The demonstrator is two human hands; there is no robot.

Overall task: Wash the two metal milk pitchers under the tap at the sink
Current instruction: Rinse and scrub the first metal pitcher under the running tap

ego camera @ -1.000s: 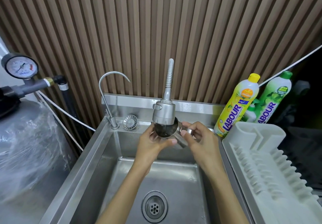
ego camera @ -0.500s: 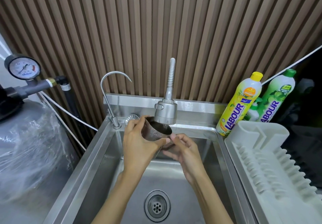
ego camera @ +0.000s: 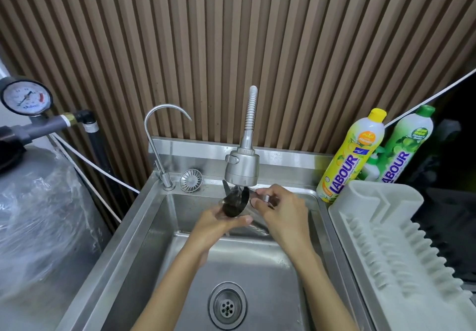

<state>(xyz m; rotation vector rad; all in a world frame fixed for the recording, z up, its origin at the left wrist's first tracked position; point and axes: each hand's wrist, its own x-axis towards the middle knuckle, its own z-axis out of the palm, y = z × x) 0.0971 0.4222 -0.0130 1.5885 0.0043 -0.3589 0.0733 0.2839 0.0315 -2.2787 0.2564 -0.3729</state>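
One metal milk pitcher [ego camera: 234,203] is held tilted under the spray tap head [ego camera: 242,167], its dark mouth turned toward me and water running into it. My left hand [ego camera: 219,225] grips the pitcher's body from below and the left, thumb lying along its lower rim. My right hand [ego camera: 279,211] holds the pitcher's handle side, fingers curled round the shiny handle. Both hands are over the back of the steel sink [ego camera: 144,227]. A second pitcher is not in view.
A thin gooseneck tap [ego camera: 157,135] and a loose strainer [ego camera: 190,180] sit at the sink's back left. Yellow [ego camera: 353,153] and green [ego camera: 404,145] detergent bottles stand at the back right. A white dish rack [ego camera: 401,248] lies right of the sink. The drain [ego camera: 227,305] is in front.
The pitcher has swung from upright at the left of the tap head to tilted beneath it. My right hand has risen from under the pitcher to its handle.
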